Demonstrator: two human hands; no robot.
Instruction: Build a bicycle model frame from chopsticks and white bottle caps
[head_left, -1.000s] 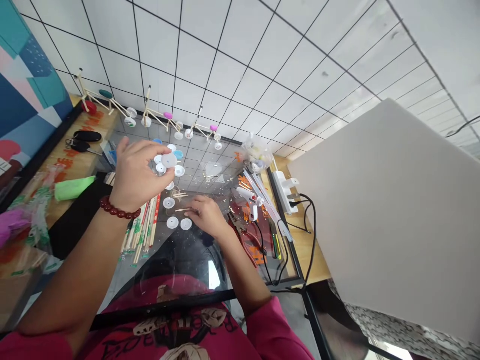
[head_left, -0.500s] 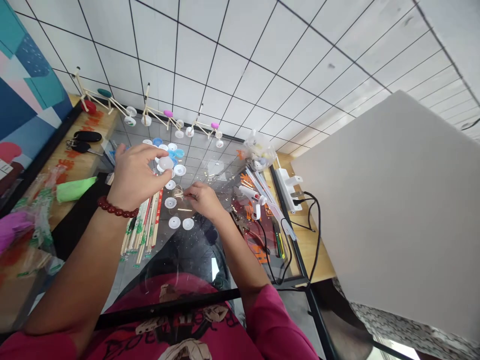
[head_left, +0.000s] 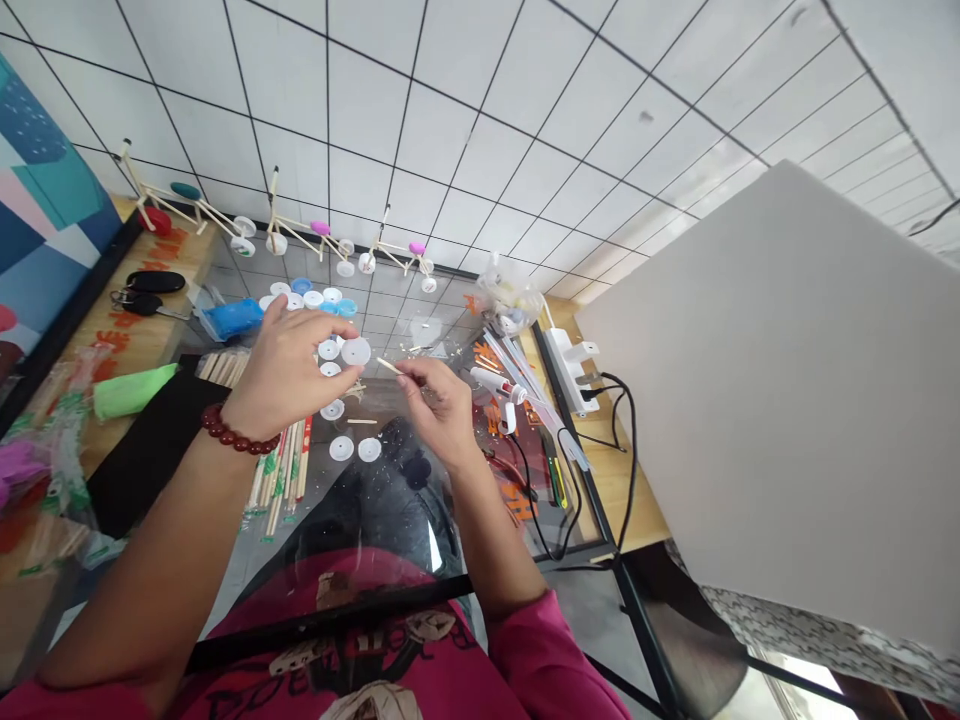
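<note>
My left hand (head_left: 289, 370), with a red bead bracelet on its wrist, pinches a round white cap (head_left: 356, 352) between thumb and fingers. To its right my right hand (head_left: 439, 405) is closed on a short wooden stick (head_left: 388, 367), whose free tip points at the cap without touching it. Several white and blue caps lie on the glass table behind and beneath my left hand. Two white caps (head_left: 369, 449) sit nearer to me, with another short stick (head_left: 362, 421) just behind them.
Stick-built tricycle models (head_left: 300, 235) line the back edge. Wrapped chopsticks (head_left: 281, 480) lie at the left, near green clay (head_left: 135, 390). At the right are a white glue gun (head_left: 499, 385), clear glue sticks (head_left: 536, 395), a power strip (head_left: 571, 370) and black cables.
My right hand has risen off the table with a short stick and turned toward the cap. My left hand has moved slightly right, and the cap now faces the camera. The view has shifted a little.
</note>
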